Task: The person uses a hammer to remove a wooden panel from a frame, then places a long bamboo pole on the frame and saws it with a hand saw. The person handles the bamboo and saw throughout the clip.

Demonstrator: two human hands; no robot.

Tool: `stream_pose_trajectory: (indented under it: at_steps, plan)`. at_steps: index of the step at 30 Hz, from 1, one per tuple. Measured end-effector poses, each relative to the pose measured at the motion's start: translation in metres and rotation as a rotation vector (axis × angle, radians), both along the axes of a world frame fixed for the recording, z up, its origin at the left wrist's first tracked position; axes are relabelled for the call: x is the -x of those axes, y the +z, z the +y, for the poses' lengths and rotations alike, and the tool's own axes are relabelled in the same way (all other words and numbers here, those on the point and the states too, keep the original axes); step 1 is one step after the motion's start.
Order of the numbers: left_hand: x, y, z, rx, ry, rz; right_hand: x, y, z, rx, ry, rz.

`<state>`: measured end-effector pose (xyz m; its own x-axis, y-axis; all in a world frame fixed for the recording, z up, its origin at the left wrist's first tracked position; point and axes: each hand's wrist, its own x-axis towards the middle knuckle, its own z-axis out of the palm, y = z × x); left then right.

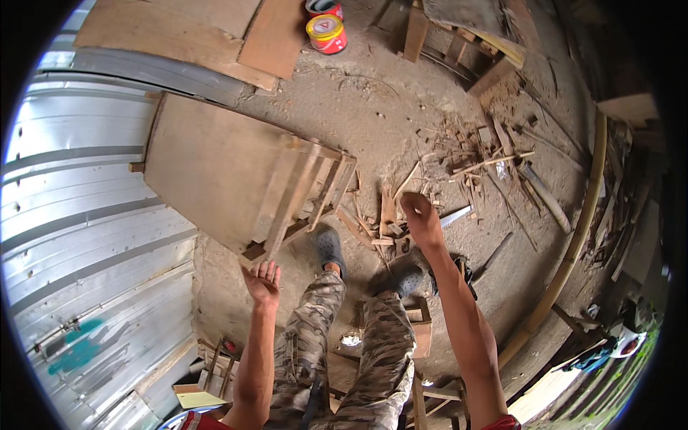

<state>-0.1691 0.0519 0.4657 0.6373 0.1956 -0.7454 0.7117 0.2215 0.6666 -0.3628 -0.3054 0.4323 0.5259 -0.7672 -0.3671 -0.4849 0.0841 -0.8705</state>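
A wooden piece of furniture with a broad plywood panel (208,172) and a slatted frame (294,193) at its right end lies on the floor, left of centre. My left hand (263,282) is just below the near corner of that frame, palm turned up and fingers stretched out, holding nothing that I can see. Further right, my right hand (419,213) is curled closed above the floor by some wood offcuts (388,208). Whatever its fingers may hold is hidden. Beside that wrist shows a saw blade (456,216), partly behind my forearm.
Wood scraps (494,154) litter the floor at right, near a bamboo pole (584,215). Two tins, one with a yellow lid (327,34), stand at the back beside flat boards (165,32). Corrugated metal sheeting (86,208) walls the left. A small wooden box (421,331) sits by my right foot.
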Motion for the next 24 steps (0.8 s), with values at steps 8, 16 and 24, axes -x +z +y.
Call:
stream_pose_trajectory:
  at_steps: [8,16,24]
  plan:
    - [-0.127,0.080,-0.062,0.204,-0.269,-0.272,-0.252,0.149,-0.057,-0.216,0.607,0.098]
    - [-0.166,0.098,-0.087,0.146,-0.303,-0.277,-0.312,0.113,-0.043,0.005,0.916,0.322]
    - [-0.150,0.103,-0.081,-0.114,-0.421,-0.368,-0.222,0.152,-0.003,-0.115,0.614,0.387]
